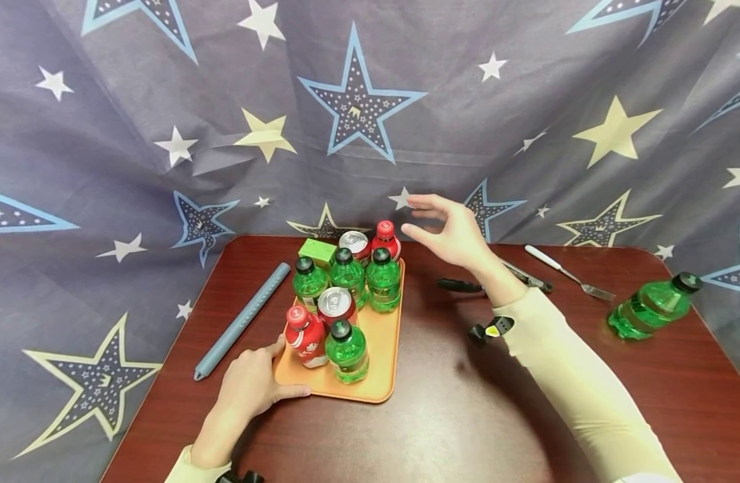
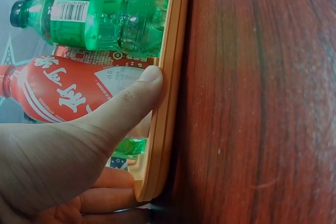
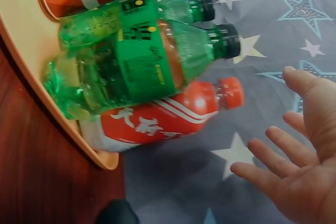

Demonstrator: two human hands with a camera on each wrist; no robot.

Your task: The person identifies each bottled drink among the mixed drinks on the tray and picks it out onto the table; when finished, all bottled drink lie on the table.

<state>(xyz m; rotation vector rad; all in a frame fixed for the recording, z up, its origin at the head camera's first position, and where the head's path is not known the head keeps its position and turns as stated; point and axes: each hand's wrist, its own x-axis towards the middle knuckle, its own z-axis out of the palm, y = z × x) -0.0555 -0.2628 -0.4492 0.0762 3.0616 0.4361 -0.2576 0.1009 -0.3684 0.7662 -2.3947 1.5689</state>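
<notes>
An orange tray [image 1: 378, 349] carries several green bottles, two red bottles and two red cans. My left hand [image 1: 249, 381] holds its near-left corner, with the thumb along the front rim and the fingers at the left side. In the left wrist view that thumb [image 2: 121, 103] lies against the rim, in front of a red bottle [image 2: 65, 90] and below a green bottle [image 2: 100, 19]. My right hand [image 1: 451, 231] is raised, empty, just right of the far red bottle [image 1: 386, 240]. In the right wrist view its spread fingers [image 3: 268, 158] stand apart from the red bottle cap [image 3: 231, 93].
A light-green box [image 1: 317, 251] is at the tray's far-left corner. Left of the tray lies a grey-blue rod [image 1: 243, 322]. Behind my right forearm are black-handled tongs [image 1: 460, 286]. A white-handled fork [image 1: 569, 274] and a tilted green bottle [image 1: 653, 305] are farther right. A star-patterned cloth [image 1: 370, 181] hangs behind.
</notes>
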